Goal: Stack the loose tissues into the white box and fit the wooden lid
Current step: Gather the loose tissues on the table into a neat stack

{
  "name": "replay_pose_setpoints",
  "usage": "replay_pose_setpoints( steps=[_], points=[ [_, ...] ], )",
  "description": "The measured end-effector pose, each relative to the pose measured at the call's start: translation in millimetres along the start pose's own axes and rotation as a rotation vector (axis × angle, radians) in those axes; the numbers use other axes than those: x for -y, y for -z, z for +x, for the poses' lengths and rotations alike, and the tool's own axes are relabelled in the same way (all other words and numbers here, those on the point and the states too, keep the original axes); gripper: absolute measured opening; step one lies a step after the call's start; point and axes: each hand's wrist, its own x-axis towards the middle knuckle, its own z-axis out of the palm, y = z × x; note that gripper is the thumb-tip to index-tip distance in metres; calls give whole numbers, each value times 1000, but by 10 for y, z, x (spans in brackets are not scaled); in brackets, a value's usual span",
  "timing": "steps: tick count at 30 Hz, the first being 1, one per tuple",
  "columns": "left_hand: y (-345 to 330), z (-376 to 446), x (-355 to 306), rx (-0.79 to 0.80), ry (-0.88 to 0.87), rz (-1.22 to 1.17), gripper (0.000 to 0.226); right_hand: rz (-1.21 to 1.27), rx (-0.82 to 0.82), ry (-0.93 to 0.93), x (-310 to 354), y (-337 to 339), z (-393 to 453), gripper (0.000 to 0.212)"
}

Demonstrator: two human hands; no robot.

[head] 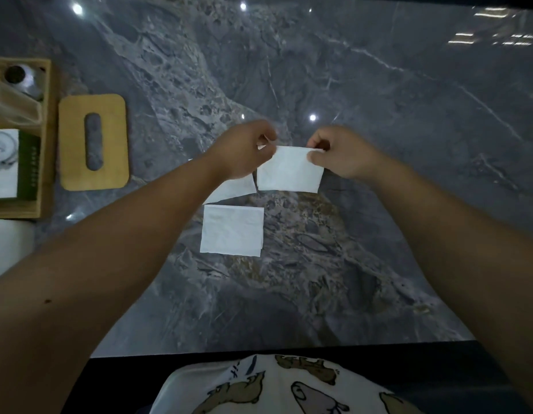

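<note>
both hands pinch the top edge of one tissue, left hand and right hand at its corners. it looks light, soft and easy to tear. nearer the person than it lies a flat tissue; the wooden lid lies far left.

The table is looking like shiny grey stone, smooth, with lights gleaming on it. The tissues are looking like soft, thin white paper, not shiny. On the left, the lid is showing smooth, pale wood. The tray at the far left is looking wooden too.
</note>
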Motion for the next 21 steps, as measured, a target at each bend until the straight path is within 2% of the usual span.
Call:
replay_pose_setpoints(
  steps=[6,10,12,15,21],
  points=[
    [215,-338,63,-63,26,-84,12,96,38,12,328,-31,-104,4],
    [420,-535,299,-106,61,-99,10,182,77,18,630,-159,0,12],
    [507,-614,434,-114,73,-103,11,213,84,21,776,-260,71,6],
    [585,-695,634,-126,123,-89,13,217,103,-2,946,-437,169,15],
    [533,-687,933,-110,161,11,13,150,94,-30,991,-708,381,19]
  ],
)
